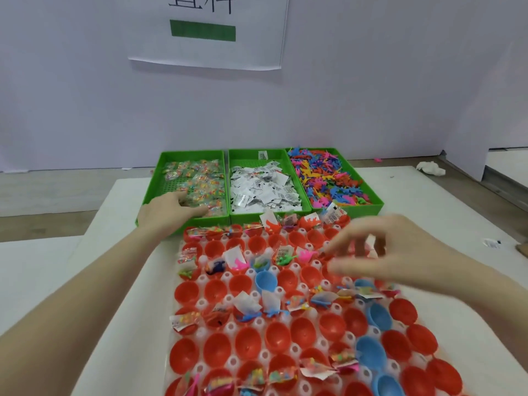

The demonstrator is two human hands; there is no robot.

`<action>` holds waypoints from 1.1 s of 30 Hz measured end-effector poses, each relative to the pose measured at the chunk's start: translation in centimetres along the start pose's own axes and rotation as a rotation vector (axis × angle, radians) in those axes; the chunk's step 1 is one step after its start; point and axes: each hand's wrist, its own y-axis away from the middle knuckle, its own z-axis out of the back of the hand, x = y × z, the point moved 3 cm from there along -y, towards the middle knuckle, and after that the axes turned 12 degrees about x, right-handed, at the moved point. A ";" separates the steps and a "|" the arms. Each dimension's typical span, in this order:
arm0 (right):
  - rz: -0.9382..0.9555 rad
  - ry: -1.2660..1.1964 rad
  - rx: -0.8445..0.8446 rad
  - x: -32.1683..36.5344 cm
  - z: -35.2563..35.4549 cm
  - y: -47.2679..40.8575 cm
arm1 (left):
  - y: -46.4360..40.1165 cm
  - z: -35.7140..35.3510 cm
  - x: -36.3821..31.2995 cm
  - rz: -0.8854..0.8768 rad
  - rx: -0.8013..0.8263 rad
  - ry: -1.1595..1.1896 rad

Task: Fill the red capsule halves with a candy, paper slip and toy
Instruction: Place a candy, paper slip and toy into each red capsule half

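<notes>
My left hand (174, 205) rests spread on the clear-wrapped candies (200, 184) in the left green plastic bin (151, 190), gripping none. My blurred right hand (394, 250) hovers over the red plastic capsule halves (274, 335); whether it pinches anything I cannot tell. Sweeping low could knock filled cups.

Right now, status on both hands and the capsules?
Left hand reaching into candy bin. Right hand blurred above red capsule halves, grip unclear. Many halves unfilled. Nothing blocking.

Wall sign (213, 30); crumpled tissue (430, 168) on table (428, 192).
</notes>
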 end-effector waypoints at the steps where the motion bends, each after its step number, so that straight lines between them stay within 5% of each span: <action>1: -0.001 -0.044 -0.098 -1.2 0.8 -1.3 | 0.0 0.0 0.0 -0.008 -0.042 0.042; 6: -0.205 0.027 -0.423 -7.4 3.9 -9.1 | 0.7 -0.1 -0.3 -0.064 -0.253 0.174; 13: -0.584 0.132 -0.214 -12.8 3.8 -13.6 | 0.9 -0.2 -0.2 -0.126 -0.358 0.200; 17: -0.495 0.032 -0.304 -13.0 3.4 -13.8 | 0.9 -0.3 -0.1 -0.106 -0.369 0.181; 26: -0.432 0.234 -0.514 -11.7 4.1 -13.2 | 0.8 -0.4 -0.1 -0.115 -0.342 0.174; 33: -0.274 -0.107 -0.718 -11.2 4.5 -13.3 | 0.6 -0.5 -0.1 -0.117 -0.353 0.163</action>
